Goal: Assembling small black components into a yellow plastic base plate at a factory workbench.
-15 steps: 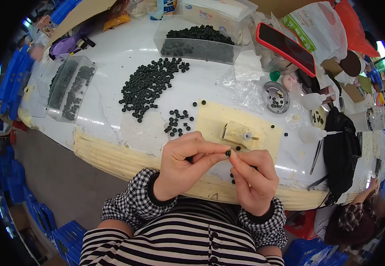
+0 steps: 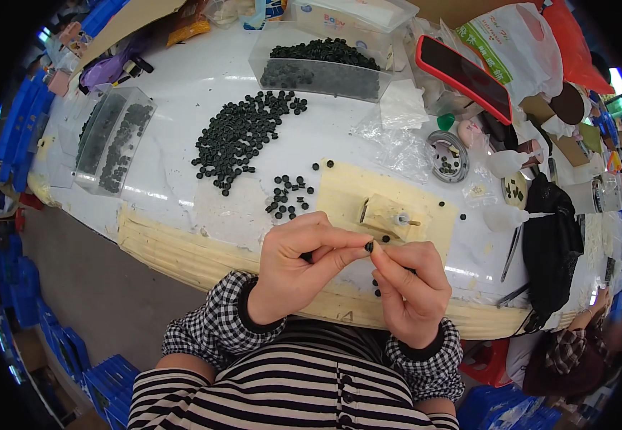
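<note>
Between the fingertips of my left hand (image 2: 300, 258) and my right hand (image 2: 415, 287) is a small round black part (image 2: 369, 246), pinched from both sides above the table's near edge. Another dark piece shows partly under the left fingers. Just beyond my hands sits a yellowish block (image 2: 390, 215) with a metal pin sticking out, on a pale yellow mat (image 2: 340, 190). A small group of the same black parts (image 2: 287, 193) lies past my left hand. Farther off is a large pile of them (image 2: 239, 136).
Clear bins of black parts stand at the back (image 2: 318, 79) and left (image 2: 114, 147). A red-cased phone (image 2: 463, 77) rests at the back right. Near it are a round metal dish (image 2: 448, 156), a squeeze bottle (image 2: 504, 217) and a black cloth bag (image 2: 551, 244). Another person sits at far right.
My hands hold the same pinch on the black part, in almost the same place. The view has shifted very slightly.
</note>
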Available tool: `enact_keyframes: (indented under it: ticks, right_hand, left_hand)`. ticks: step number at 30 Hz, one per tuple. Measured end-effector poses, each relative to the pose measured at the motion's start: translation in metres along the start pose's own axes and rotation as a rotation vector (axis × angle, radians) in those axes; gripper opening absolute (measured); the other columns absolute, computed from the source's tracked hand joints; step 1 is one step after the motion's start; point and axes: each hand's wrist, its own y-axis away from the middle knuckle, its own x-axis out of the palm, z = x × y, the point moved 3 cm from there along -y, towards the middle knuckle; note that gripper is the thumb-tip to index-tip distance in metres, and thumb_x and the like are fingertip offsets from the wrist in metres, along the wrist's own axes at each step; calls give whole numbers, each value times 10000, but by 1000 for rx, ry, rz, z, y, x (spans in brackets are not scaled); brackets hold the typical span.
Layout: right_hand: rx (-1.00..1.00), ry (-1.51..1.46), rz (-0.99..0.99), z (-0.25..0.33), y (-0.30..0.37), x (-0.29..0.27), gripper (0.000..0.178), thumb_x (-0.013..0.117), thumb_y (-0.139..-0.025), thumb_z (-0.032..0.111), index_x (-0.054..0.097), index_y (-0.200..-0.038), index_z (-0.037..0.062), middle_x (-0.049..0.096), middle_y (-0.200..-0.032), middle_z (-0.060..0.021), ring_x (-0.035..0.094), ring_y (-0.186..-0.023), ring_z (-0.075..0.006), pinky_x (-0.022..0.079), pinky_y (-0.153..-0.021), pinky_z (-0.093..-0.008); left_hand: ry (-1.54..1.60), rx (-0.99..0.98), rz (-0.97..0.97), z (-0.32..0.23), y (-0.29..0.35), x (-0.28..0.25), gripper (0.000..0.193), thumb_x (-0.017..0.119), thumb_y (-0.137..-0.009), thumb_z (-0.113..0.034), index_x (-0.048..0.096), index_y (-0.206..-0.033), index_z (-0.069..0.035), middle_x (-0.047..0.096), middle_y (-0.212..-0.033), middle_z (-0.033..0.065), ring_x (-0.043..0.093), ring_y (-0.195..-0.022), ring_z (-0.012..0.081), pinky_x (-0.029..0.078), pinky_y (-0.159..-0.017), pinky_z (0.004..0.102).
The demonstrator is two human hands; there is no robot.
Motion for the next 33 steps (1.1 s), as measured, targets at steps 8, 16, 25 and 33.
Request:
enact_keyframes:
  ticks: [8, 16, 25, 33]
  right_hand:
    - [3, 1, -1, 0, 0, 1, 358, 726, -719, -26, 708, -1071, 37, 644, -909, -67, 573, -767, -221, 473, -650, -301]
    - [7, -29, -30, 0, 1, 0, 371, 732, -706, -19, 710, -1071, 40, 646, -903, -63, 573, -772, -213, 471, -656, -299]
    - [-46, 40, -31, 2, -1, 0, 407, 738, -668, -25, 715, -1067, 52, 657, -937, -48, 562, -768, -207, 470, -645, -290]
    - [-57, 50, -28, 2, -1, 0, 418, 742, -658, -26, 715, -1068, 52, 661, -957, -42, 555, -768, -205, 469, -641, -286]
  left_hand:
    - [-17, -51, -3, -2, 0, -1, 202, 754, -752, 26, 736, -943, -36, 484, -613, -28, 405, -580, 58, 322, -532, 208]
    - [-3, 5, -5, -3, 0, 0, 229, 743, -767, 21, 736, -984, -52, 437, -607, -40, 377, -554, 48, 308, -512, 205]
    - [52, 18, 14, -1, 1, -1, 236, 732, -785, 17, 733, -1011, -51, 436, -614, -42, 376, -551, 41, 313, -512, 200]
    - [56, 18, 8, -1, 1, 0, 222, 732, -786, 14, 735, -1000, -49, 440, -618, -43, 379, -556, 40, 313, -516, 200]
